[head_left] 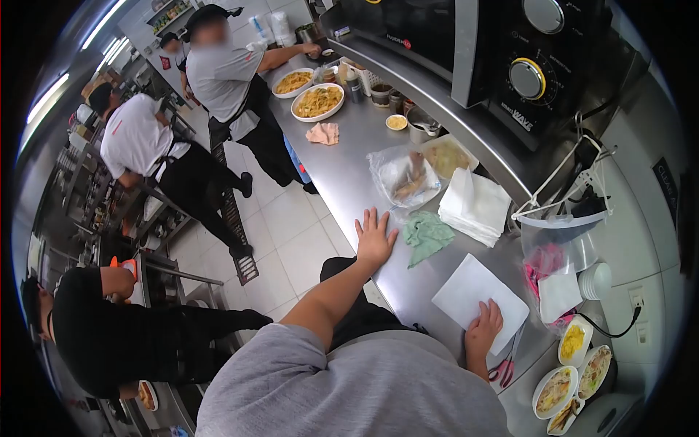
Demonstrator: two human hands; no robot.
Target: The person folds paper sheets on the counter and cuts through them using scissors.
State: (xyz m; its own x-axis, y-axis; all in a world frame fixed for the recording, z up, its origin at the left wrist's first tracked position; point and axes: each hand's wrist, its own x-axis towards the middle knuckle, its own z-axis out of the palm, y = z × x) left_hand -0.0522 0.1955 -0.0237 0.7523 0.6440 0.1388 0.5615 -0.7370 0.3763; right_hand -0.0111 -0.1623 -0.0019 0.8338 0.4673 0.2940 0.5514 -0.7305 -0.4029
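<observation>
My left hand (375, 238) lies flat with fingers spread on the edge of the steel counter (346, 171), holding nothing. Just right of it is a crumpled green cloth (428, 236). My right hand (483, 329) rests with its fingers stretched out on a white sheet of paper (472, 293); the sheet lies flat on the counter. Beside that hand, scissors (504, 370) with pink handles lie partly along the paper's edge. A stack of white paper (475, 206) sits beyond the cloth, near a clear plastic bag (408, 178) with food in it.
Two plates of pasta (318, 103) and a pink cloth (322, 133) are farther along the counter. A microwave (502, 65) stands on a shelf above. Several food dishes (556, 392) are at lower right. Co-workers (222, 73) stand on the left.
</observation>
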